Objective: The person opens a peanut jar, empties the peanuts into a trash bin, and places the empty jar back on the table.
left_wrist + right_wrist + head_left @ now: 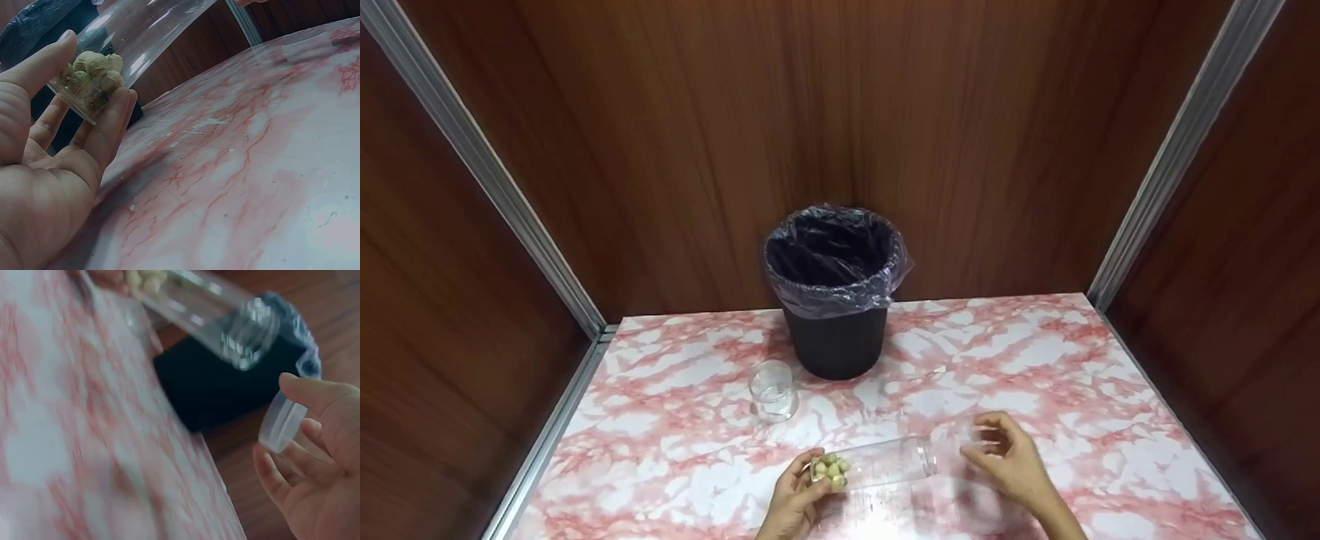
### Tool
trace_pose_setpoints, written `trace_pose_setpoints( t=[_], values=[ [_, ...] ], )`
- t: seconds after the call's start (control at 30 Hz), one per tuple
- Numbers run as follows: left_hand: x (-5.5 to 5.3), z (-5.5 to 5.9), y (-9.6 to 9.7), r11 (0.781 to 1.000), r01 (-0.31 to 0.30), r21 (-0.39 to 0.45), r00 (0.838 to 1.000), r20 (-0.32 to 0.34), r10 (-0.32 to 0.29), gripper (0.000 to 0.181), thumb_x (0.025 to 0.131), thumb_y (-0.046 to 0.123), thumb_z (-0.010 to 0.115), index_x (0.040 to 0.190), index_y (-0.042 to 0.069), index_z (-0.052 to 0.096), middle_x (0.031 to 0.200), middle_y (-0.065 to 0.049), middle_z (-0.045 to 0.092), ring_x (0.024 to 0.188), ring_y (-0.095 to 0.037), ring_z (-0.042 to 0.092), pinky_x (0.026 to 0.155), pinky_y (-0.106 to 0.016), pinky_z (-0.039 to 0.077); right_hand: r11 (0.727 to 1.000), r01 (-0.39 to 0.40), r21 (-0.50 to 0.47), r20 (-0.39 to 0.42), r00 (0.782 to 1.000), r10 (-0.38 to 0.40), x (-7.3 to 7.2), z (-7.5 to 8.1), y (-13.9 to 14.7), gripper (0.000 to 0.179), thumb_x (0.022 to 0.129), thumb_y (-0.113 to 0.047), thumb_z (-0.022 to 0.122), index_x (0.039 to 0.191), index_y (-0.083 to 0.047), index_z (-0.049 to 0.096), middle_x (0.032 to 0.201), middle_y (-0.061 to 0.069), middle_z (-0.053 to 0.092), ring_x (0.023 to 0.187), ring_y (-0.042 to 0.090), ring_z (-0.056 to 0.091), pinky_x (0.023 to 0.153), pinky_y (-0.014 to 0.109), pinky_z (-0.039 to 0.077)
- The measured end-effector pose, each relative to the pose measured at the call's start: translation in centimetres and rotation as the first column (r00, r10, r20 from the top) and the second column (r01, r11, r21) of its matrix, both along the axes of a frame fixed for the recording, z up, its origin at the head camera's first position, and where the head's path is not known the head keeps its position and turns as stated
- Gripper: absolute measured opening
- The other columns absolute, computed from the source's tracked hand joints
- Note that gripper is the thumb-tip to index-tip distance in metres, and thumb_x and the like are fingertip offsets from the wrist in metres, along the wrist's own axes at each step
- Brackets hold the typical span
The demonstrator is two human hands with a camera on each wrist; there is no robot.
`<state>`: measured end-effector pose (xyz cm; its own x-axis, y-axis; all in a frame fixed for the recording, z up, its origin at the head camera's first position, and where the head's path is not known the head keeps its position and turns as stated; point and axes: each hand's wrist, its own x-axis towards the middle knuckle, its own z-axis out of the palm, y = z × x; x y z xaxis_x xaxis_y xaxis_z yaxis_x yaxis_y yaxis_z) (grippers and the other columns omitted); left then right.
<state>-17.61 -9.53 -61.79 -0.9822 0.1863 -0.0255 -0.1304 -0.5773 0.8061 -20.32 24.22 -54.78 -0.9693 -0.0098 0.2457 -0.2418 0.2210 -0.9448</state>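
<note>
- Head view, clear jar [889, 463]: one, at the picture's 6 o'clock, laid well over on its side and held above the tabletop [660, 450]; base toward 9 o'clock, mouth toward 3
- Contents, yellow-green pieces [830, 469]: several, gathered at the base end; look dry and light, probably brittle if squeezed
- Left hand [795, 495]: at about 8 to 9 o'clock of the jar, thumb and fingers pinching the base end
- Right hand [1014, 459]: at 3 o'clock of the jar, pinching the lid between thumb and fingers; lid apart from the mouth
- Lid [281, 422]: shallow, round, translucent; likely light, with slight give; best taken by opposite sides of its rim
- Jar, handling: wall smooth and likely slippery; glass or stiff plastic, cannot tell; should weigh little with so few pieces, though the grip at one end leaves a long overhang toward 3 o'clock
- Jar, best hold: round the middle of the body, thumb opposed to fingers, mouth left free; if glass, treat as fragile
- Lined bin [840, 345]: one, black, upright, at 11 o'clock of the jar
- Clear cup [773, 397]: one, at 10 o'clock of the jar, near the bin; neither hand touches it
</note>
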Motion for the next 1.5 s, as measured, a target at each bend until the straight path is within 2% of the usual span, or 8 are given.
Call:
trace_pose_setpoints(
  t=[0.2, 0.4, 0.7, 0.87, 1.03, 1.2, 1.33, 1.5],
  values=[
    [0.0, 0.0, 0.1, 1.000, 0.015, 0.008, 1.000, -0.003, -0.015, 0.057, 0.089, -0.003, 0.065, 0.136, -0.012, 0.033, 0.119, -0.016, 0.053, 0.107, -0.022, 0.059, 0.090, -0.032, 0.051, 0.948, 0.172, 0.268, -0.061, 0.985, -0.162, -2.9, -0.7, 3.3, 0.043, 0.075, -0.011, 0.085, 0.111, -0.004, 0.064, 0.110, 0.013, 0.066, 0.093, 0.031, 0.064, 0.076, 0.035, 0.056],
    [0.2, -0.3, -0.2, 1.000, 0.018, -0.004, 1.000, 0.002, -0.018, 0.057, 0.089, -0.005, 0.064, 0.137, -0.012, 0.033, 0.118, -0.014, 0.054, 0.105, -0.022, 0.061, 0.090, -0.034, 0.052, 0.873, 0.222, 0.434, -0.075, 0.975, -0.211, -4.8, -1.9, 5.7, 0.045, 0.076, -0.017, 0.085, 0.114, -0.003, 0.064, 0.113, 0.017, 0.065, 0.091, 0.032, 0.062, 0.067, 0.036, 0.054],
    [0.7, -0.6, -0.7, 1.000, 0.003, -0.005, 1.000, 0.028, -0.003, 0.058, 0.089, -0.002, 0.065, 0.138, -0.011, 0.035, 0.118, -0.014, 0.057, 0.103, -0.024, 0.063, 0.088, -0.037, 0.053, 0.827, 0.226, 0.515, -0.102, 0.974, -0.202, -6.2, -4.0, 6.8, 0.044, 0.074, -0.017, 0.086, 0.110, -0.001, 0.066, 0.098, 0.013, 0.067, 0.069, 0.019, 0.055, 0.055, 0.028, 0.046],
    [0.4, -0.3, -0.3, 1.000, -0.021, 0.000, 0.999, 0.042, 0.021, 0.060, 0.089, -0.003, 0.065, 0.138, -0.012, 0.033, 0.118, -0.016, 0.055, 0.104, -0.024, 0.061, 0.090, -0.037, 0.052, 0.812, 0.197, 0.549, -0.076, 0.980, -0.186, -7.0, -4.6, 7.5, 0.044, 0.075, -0.019, 0.085, 0.110, 0.000, 0.065, 0.105, 0.020, 0.066, 0.066, 0.017, 0.055, 0.055, 0.031, 0.045],
    [0.4, -0.1, -0.5, 0.999, -0.042, -0.011, 0.998, 0.044, 0.042, 0.061, 0.088, -0.004, 0.066, 0.138, -0.012, 0.032, 0.119, -0.016, 0.054, 0.106, -0.024, 0.060, 0.091, -0.034, 0.051, 0.809, 0.127, 0.574, 0.026, 0.985, -0.173, -6.8, -5.5, 7.8, 0.051, 0.075, -0.025, 0.085, 0.113, 0.001, 0.064, 0.115, 0.026, 0.061, 0.083, 0.033, 0.062, 0.072, 0.047, 0.052],
    [0.5, 0.0, -0.5, 0.999, -0.041, -0.006, 0.998, 0.051, 0.042, 0.060, 0.088, -0.005, 0.065, 0.137, -0.012, 0.032, 0.119, -0.017, 0.053, 0.106, -0.024, 0.060, 0.091, -0.035, 0.051, 0.792, 0.116, 0.599, 0.025, 0.986, -0.163, -6.8, -5.9, 7.9, 0.054, 0.072, -0.030, 0.086, 0.112, 0.000, 0.064, 0.116, 0.027, 0.061, 0.107, 0.047, 0.057, 0.085, 0.057, 0.048],
    [0.4, 0.3, -0.6, 0.999, -0.039, 0.001, 0.998, 0.040, 0.039, 0.059, 0.089, -0.004, 0.065, 0.138, -0.011, 0.032, 0.120, -0.016, 0.053, 0.108, -0.023, 0.059, 0.092, -0.035, 0.051, 0.758, 0.206, 0.619, -0.057, 0.974, -0.219, -6.9, -5.8, 7.6, 0.057, 0.076, -0.044, 0.082, 0.111, -0.003, 0.066, 0.116, 0.022, 0.062, 0.101, 0.044, 0.060, 0.079, 0.056, 0.050],
    [0.6, 0.6, -0.9, 1.000, -0.013, -0.002, 0.999, 0.033, 0.013, 0.060, 0.090, -0.004, 0.063, 0.140, -0.011, 0.029, 0.121, -0.015, 0.053, 0.106, -0.023, 0.060, 0.094, -0.040, 0.050, 0.720, 0.392, 0.573, -0.224, 0.920, -0.322, -7.1, -3.7, 6.4, 0.052, 0.083, -0.054, 0.071, 0.105, -0.007, 0.070, 0.108, 0.015, 0.067, 0.086, 0.037, 0.065, 0.065, 0.049, 0.053]
  ],
)
